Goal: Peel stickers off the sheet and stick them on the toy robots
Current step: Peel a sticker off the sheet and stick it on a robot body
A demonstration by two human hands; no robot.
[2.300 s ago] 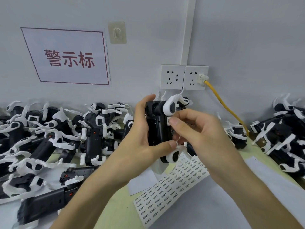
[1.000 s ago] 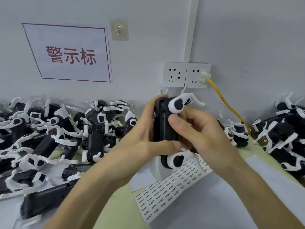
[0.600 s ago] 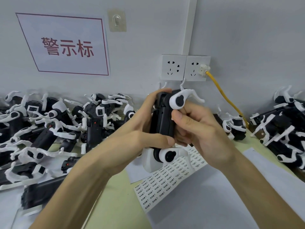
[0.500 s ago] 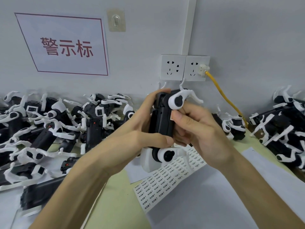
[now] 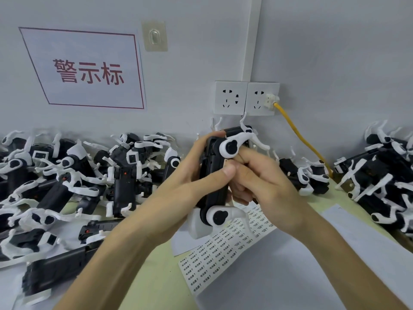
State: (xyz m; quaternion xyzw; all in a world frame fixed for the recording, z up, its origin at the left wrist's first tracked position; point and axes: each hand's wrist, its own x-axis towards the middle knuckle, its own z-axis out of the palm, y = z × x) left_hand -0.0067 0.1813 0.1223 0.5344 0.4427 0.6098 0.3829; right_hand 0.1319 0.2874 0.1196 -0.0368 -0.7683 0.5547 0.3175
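I hold one black-and-white toy robot (image 5: pixel 214 175) upright in the middle of the view, above the table. My left hand (image 5: pixel 192 175) grips its body from the left, thumb laid across the front. My right hand (image 5: pixel 261 184) curls round its right side, with the fingertips meeting my left thumb on the robot's face; whether a sticker lies under them is hidden. The white sticker sheet (image 5: pixel 228 253) lies flat on the table just below the robot, printed with rows of small labels.
A heap of toy robots (image 5: pixel 73 186) covers the left of the table and another pile (image 5: pixel 384 182) sits at the right. White paper sheets (image 5: pixel 279 276) lie in front. On the wall are sockets (image 5: pixel 245 98) with a yellow cable (image 5: pixel 301 139).
The robot has been turned in my hands and lowered a little. My right fingers moved from pinching at its side to pressing on its front beside my left thumb.
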